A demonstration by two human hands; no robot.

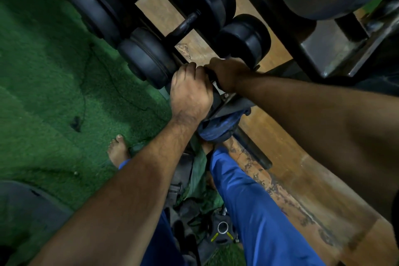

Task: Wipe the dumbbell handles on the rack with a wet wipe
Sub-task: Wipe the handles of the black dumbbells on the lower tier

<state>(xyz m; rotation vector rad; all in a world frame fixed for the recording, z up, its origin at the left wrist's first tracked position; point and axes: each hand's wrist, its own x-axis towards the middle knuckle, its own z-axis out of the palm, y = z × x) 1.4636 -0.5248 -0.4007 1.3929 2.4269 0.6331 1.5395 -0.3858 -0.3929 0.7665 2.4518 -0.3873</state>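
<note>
Head view: left hand [191, 93] curled over near end of short black metal dumbbell handle [212, 84], beside dark round rubber weight head [149, 58]. Right hand [228, 73] closed round same handle, far side, by other head [245, 39]. Wet wipe hidden, cannot tell which hand has it. Black steel rack rail [233, 104] below. Best to keep left grip steady, twist right fully round bar, cover knurling end to end.

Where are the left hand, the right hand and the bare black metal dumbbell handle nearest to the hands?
Left hand [191, 95]: head view, on the back of the hand.
Right hand [228, 73]: head view, on the back of the hand.
Bare black metal dumbbell handle [183, 27]: head view, on the middle of the bar.
</note>
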